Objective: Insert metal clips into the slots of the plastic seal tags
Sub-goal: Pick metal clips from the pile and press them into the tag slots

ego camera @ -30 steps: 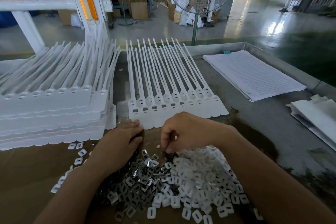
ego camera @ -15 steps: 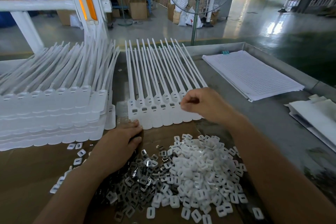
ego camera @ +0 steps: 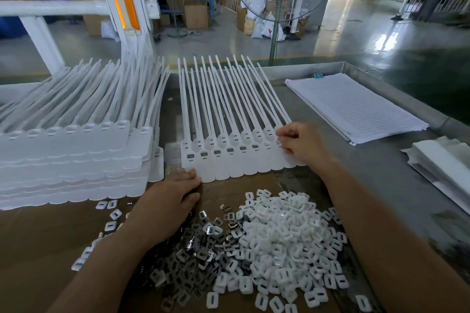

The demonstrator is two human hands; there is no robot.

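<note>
Nearest, on the near side of the row of seal tags point(ego camera: 229, 160): a mixed heap, metal clips point(ego camera: 201, 244) in its left half, white plastic pieces point(ego camera: 287, 239) in its right, touching and partly mingled. Easy to pick the wrong piece there, or two clips stuck together, given such mingling. At the row itself, grey showing in the slots from its left end across most of its width; judged nearly full, with work now at its right end. Likely trouble at that end: seating a clip tilted or back to front, through pushing at an angle with the slot hidden under fingers; or nudging the loose, overlapping row sideways, through pressing with nothing pinning that end.

Left hand point(ego camera: 167, 201) at the row's near left corner: palm down, fingers close together and roughly straight, tips touching the near edge of the first tag, wrist over the metal clips. Nothing visibly held; anything under the palm hidden. Right hand point(ego camera: 302, 145) at the row's right end: knuckles up, fingers curled, tips drawn together in a pinch on a tag head. Content of the pinch impossible to tell: clip or bare plastic. Left of the row, a tall stack of tags point(ego camera: 76, 160); beyond it to the right, squared paper point(ego camera: 356, 107).
</note>
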